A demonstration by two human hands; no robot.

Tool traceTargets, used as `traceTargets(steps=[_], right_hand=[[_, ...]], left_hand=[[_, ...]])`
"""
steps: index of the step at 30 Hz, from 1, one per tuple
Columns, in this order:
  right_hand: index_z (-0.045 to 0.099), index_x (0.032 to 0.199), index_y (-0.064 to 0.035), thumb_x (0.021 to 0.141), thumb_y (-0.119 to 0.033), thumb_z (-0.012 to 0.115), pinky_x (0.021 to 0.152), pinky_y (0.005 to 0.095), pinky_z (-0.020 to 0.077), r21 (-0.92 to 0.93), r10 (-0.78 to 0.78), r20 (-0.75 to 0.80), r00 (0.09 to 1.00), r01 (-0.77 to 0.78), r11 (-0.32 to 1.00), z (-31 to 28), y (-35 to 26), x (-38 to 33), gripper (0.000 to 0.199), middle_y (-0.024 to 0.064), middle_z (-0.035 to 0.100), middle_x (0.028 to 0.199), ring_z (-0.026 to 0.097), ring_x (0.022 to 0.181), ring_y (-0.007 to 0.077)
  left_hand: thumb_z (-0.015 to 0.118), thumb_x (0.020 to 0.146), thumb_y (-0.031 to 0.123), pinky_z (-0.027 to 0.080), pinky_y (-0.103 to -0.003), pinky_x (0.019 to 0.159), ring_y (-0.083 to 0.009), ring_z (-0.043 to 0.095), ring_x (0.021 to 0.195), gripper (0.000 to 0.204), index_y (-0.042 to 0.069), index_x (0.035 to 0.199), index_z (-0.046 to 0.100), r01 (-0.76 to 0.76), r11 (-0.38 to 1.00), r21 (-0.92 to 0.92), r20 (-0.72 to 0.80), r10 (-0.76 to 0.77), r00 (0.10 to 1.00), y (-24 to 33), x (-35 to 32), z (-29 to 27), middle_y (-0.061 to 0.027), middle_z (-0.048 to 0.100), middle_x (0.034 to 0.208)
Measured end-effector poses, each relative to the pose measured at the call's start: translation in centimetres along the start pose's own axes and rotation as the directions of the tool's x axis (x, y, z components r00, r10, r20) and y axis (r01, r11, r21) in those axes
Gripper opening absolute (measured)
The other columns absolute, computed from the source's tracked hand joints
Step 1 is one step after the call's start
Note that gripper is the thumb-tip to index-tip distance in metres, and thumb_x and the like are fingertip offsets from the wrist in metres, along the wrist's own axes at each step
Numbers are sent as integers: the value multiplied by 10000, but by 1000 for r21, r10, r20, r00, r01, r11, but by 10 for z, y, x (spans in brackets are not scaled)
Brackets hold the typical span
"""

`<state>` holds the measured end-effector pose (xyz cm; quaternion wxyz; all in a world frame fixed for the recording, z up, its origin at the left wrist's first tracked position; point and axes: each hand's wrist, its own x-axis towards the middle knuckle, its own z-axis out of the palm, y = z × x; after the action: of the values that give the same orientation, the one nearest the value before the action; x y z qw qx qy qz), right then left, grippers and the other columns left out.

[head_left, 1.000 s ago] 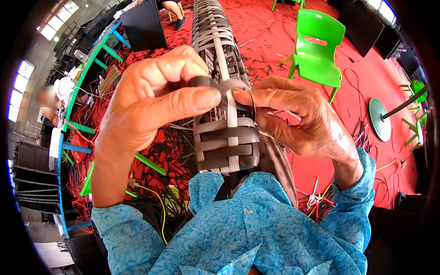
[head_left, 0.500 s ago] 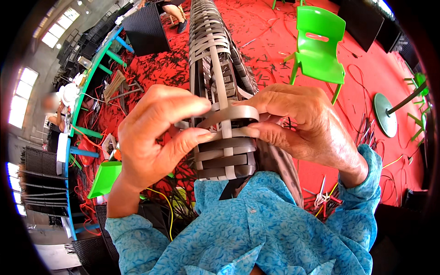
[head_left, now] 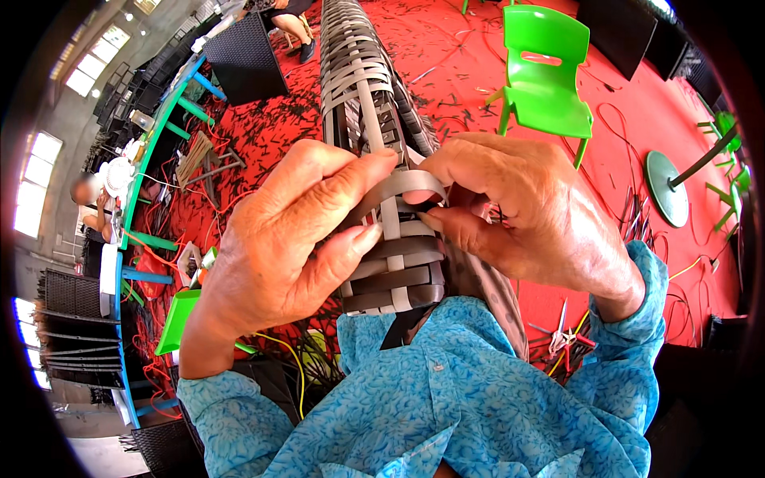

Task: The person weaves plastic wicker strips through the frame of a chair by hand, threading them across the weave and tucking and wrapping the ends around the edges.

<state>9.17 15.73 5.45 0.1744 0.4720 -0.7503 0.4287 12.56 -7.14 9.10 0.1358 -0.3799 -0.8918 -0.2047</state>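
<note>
A long woven piece (head_left: pixel 358 60) of flat grey and dark strips over a frame runs from my lap away from me. Across its near part a flat grey strip (head_left: pixel 398 185) arches up in a loose loop, over a pale lengthwise strip (head_left: pixel 371 119). My left hand (head_left: pixel 291 231) is on the loop's left side, the strip passing between thumb and index finger. At the loop's right end, my right hand (head_left: pixel 518 215) pinches the strip, one fingertip showing inside the loop. Nearer me, several crosswise bands (head_left: pixel 398 279) lie flat. The strip's ends are hidden by my hands.
A green chair (head_left: pixel 546 76) stands on the red floor at the far right, near a round green base (head_left: pixel 668 190) with a pole. Scissors (head_left: pixel 562 338) lie by my right sleeve. At left runs a long green-edged table (head_left: pixel 159 131); another person (head_left: pixel 94 203) sits beyond it.
My left hand has moved right and closer to the loop. My right fingers have shifted, and a fingertip now shows within the loop. The view has shifted slightly.
</note>
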Motion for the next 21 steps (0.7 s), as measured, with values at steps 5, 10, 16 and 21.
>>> traceTargets(steps=[5,10,16,21], right_hand=[[584,914,-18,675,49,650,530,276,469,183,165,79,983,-177,967,2,3,3,256,58,577,694,572,578,148],[591,883,-16,644,71,557,523,254,453,30,128,44,991,-130,991,1,7,-2,257,45,573,687,548,564,117],[601,837,-22,635,98,515,581,227,439,299,426,230,875,-480,825,-8,15,-9,250,16,595,819,549,702,67],[624,910,-15,837,-84,658,658,210,465,648,254,572,780,-619,444,-22,15,11,106,20,636,878,595,804,77]], left_hand=[[587,821,572,446,-277,698,-213,548,862,669,-38,1091,628,-33,992,-119,64,41,997,-15,13,-7,-119,550,997],[648,772,590,355,-217,523,-98,498,699,641,-9,999,656,-21,1000,21,79,19,997,-24,11,-7,-67,545,964],[793,711,390,396,-234,517,-81,475,613,499,44,1049,667,37,978,-204,41,-29,999,-28,2,-1,-30,563,924],[744,730,505,349,-180,495,-46,466,606,591,0,1025,660,36,970,-241,46,-26,999,-31,7,3,-43,545,950]])
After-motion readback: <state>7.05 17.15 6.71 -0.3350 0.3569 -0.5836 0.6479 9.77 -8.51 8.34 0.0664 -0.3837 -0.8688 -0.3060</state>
